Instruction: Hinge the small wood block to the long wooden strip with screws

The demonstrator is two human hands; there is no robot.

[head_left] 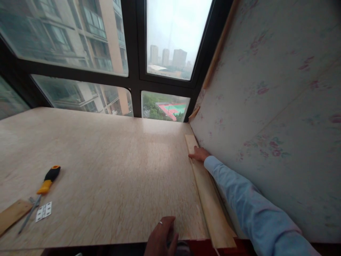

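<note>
A long, narrow wooden board [205, 188] lies along the foot of the papered wall, and its near end reaches the front edge of the stone-patterned sill [119, 170]. My right hand [199, 154] grips the board near its far end, with the thumb at the left edge and another finger on top. At the front edge of the sill, my left hand [162, 236] is empty, its thumb apart from the bent fingers. A ring shows on one finger.
A yellow and black screwdriver [48, 179] lies on the left of the sill, beside a wooden strip [14, 214] and a white label card with dark marks [43, 212]. Dark-framed windows [137, 64] stand behind. The flowered wall [266, 106] bounds the right side.
</note>
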